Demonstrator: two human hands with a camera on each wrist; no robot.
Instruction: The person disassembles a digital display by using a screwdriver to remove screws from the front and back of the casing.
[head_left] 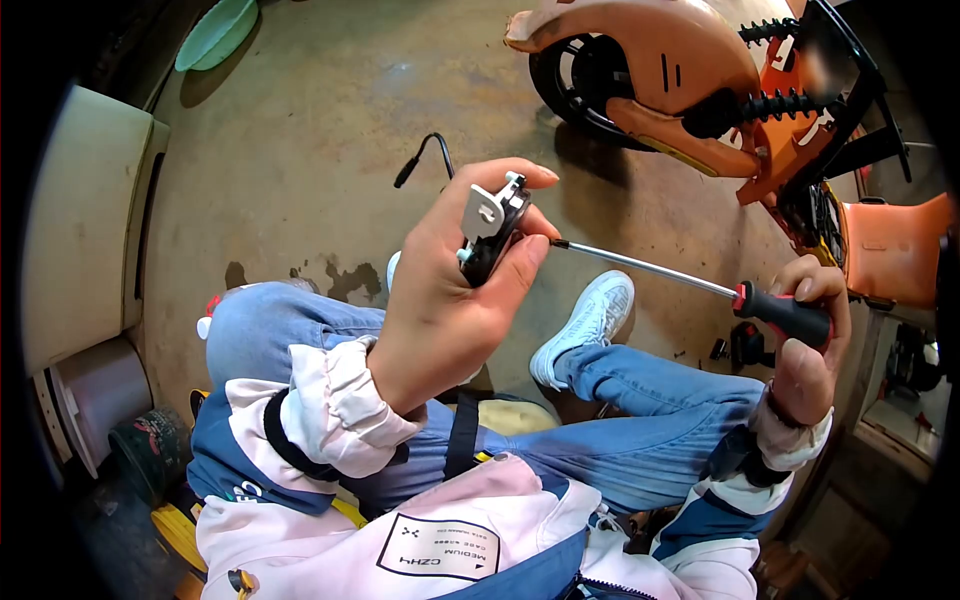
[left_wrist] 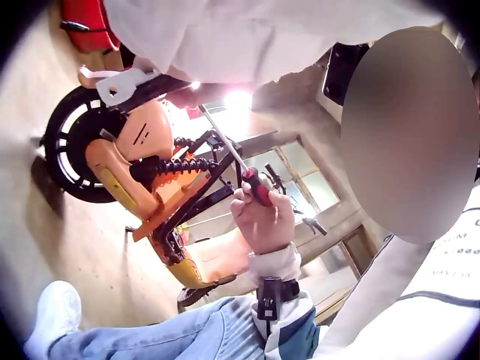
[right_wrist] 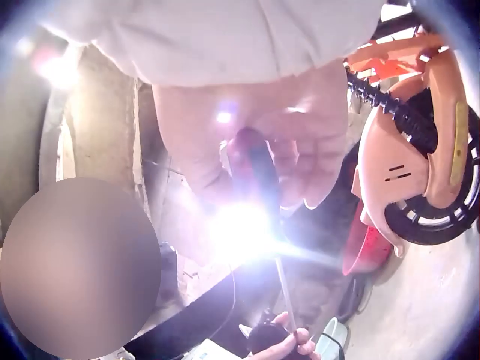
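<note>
My left hand holds a small black part with a flat silver metal bracket and bolts on it, gripped between thumb and fingers. Behind that hand a black cable sticks out, with a plug-like end. My right hand grips the black and red handle of a screwdriver. The screwdriver's shaft points left, and its dark tip is right at the left fingertips. In the left wrist view the bracket shows at upper left. Glare hides part of the handle in the right wrist view.
An orange scooter or electric bike with its wheel and black springs stands at upper right. A green basin lies at upper left, a pale cabinet at left. Near my right knee a black tool lies on the floor.
</note>
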